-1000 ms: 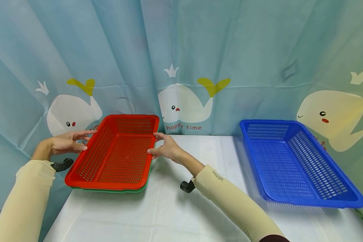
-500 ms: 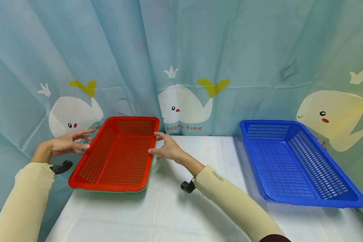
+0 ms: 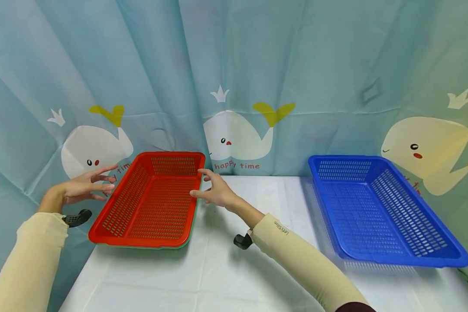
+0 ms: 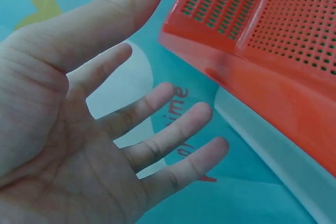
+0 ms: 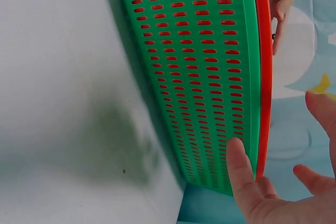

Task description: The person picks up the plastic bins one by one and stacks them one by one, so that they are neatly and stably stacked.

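On the left of the table, in the head view, a red plastic basket [image 3: 165,208] with slotted walls is nested inside a green basket [image 5: 253,77]. Most of the green one is hidden; its slotted side wall shows in the right wrist view. My left hand [image 3: 83,186] is spread beside the red basket's left rim, and the left wrist view shows a gap between its fingers [image 4: 191,124] and the rim. At the right side my right hand [image 3: 218,190] has thumb and fingers parted, their tips right at the rim. Neither hand grips anything.
A blue slotted basket [image 3: 368,216] stands at the right of the white table [image 3: 249,268], on top of a pale see-through basket [image 3: 323,221]. A light blue curtain [image 3: 327,65] with printed whales hangs right behind the table.
The red and green baskets have lowered slightly. My left hand has let go of the left rim and drawn off to the left. The right hand has eased its fingers from the right rim.
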`<action>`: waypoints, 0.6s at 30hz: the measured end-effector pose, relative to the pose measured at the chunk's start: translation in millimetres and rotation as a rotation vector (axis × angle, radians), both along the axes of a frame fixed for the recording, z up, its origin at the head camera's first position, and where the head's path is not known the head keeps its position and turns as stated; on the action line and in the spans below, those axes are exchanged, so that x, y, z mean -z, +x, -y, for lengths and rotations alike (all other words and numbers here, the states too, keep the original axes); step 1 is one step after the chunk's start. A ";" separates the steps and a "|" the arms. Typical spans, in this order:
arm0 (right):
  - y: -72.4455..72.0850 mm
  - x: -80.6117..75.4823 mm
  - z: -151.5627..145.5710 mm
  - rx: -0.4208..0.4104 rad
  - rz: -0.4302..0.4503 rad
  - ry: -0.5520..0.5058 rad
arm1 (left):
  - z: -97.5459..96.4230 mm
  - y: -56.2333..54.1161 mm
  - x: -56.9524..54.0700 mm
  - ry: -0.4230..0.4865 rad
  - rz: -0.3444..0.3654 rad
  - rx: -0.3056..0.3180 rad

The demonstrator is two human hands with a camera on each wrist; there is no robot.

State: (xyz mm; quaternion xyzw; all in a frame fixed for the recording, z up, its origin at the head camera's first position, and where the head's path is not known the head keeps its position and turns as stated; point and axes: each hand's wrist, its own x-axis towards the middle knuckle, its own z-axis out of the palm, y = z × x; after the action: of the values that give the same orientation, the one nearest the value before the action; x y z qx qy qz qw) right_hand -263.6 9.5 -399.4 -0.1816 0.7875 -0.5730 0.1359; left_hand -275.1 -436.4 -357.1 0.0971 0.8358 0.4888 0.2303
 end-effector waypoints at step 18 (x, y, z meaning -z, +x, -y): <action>4.6 7.5 8.1 -0.002 0.102 -0.095 | -1.5 2.5 15.1 0.031 0.092 -0.045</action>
State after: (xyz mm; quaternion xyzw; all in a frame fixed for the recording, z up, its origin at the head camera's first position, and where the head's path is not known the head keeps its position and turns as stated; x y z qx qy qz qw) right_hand -259.0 1.4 -406.9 -0.1593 0.7514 -0.6179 0.1677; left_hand -272.5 -434.9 -372.2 0.0595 0.8187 0.5105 0.2559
